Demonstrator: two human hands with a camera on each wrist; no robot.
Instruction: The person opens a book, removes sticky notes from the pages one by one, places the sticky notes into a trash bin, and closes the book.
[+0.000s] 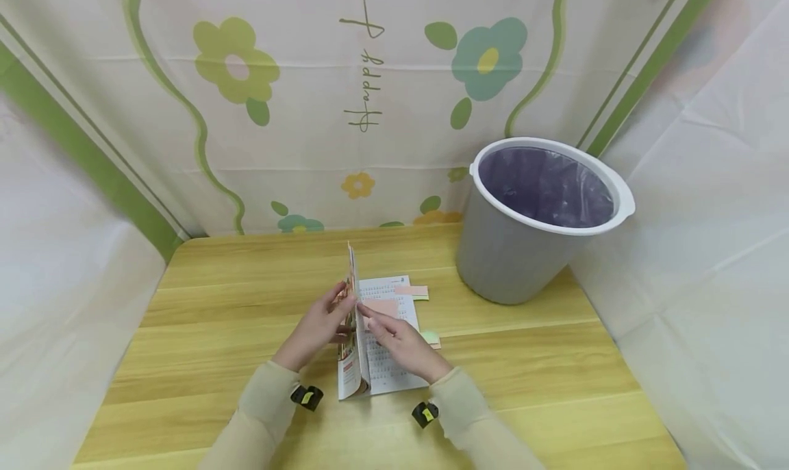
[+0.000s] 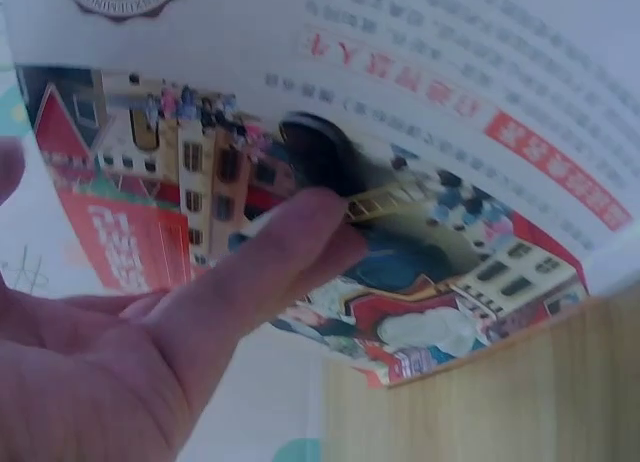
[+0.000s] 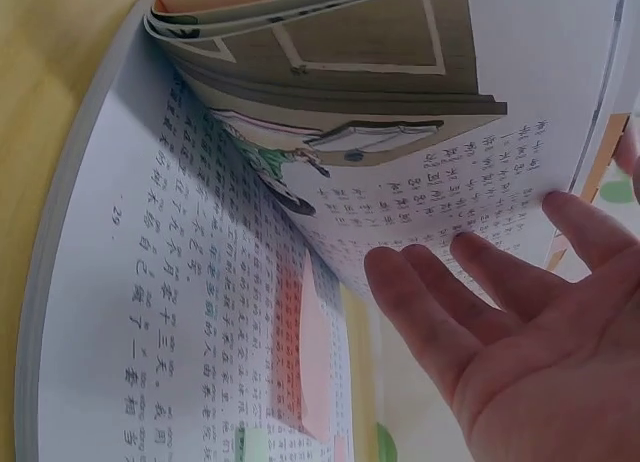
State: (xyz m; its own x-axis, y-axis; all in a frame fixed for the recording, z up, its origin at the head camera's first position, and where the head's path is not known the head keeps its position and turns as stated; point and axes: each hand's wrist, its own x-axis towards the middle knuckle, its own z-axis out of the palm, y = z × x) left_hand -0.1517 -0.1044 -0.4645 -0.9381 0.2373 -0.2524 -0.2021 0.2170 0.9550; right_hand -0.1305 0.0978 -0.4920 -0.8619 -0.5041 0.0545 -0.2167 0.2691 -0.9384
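A paperback book [image 1: 391, 364] lies open on the table, its left part raised nearly upright. The illustrated cover [image 2: 400, 272] of that raised part faces my left hand [image 1: 317, 329], whose extended fingers rest against the picture. On the inner side, my right hand [image 1: 403, 343] has its fingers stretched out, fingertips at the printed page [image 3: 430, 192]. A pink sticky note [image 3: 312, 352] is on the flat page near the fold. From the book's right edge stick out a pink tab [image 1: 411, 290] and a green tab [image 1: 429, 336].
A grey bin [image 1: 514, 251] with a white rim and a dark liner stands at the table's back right. The wooden table [image 1: 246, 278] meets a flower-printed curtain [image 1: 296, 141] behind it, with pale sheets on both sides.
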